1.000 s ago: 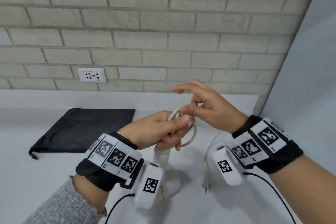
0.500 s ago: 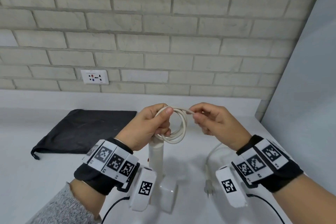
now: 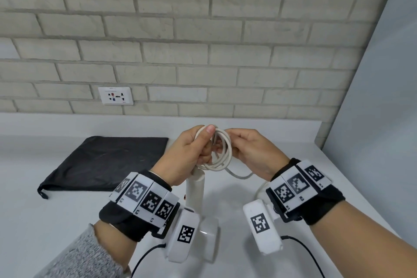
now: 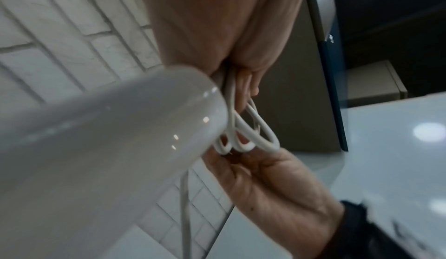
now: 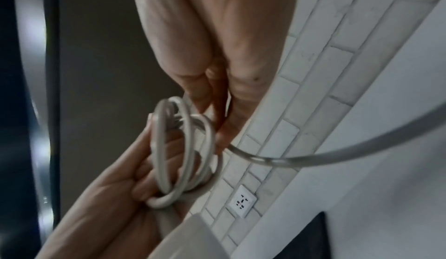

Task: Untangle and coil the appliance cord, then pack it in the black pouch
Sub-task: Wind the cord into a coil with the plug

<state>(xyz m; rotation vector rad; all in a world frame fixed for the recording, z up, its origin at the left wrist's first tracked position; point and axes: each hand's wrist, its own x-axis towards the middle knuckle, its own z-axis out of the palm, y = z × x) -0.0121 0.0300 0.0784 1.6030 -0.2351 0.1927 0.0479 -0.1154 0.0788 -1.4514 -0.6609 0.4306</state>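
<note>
Right hand (image 3: 252, 151) now touches coiled cord (image 3: 222, 153)

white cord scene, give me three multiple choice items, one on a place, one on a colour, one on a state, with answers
1. Where does the flat black fabric pouch lie?
A. on the white counter, toward the person's left of both hands
B. hanging on the brick wall
C. under the right forearm

2. What colour is the coiled round appliance cord?
A. black
B. white
C. red

3. What state is the cord in?
A. fully packed in the pouch
B. lying straight on the counter
C. partly coiled, with a loose tail trailing down to the counter

Answers: 1 A, the head view shows the pouch flat on the counter, left of the left hand. 2 B, the loops look white in all views. 3 C, the left hand grips the loops, the right hand pinches the cord, and the tail hangs below.
</note>
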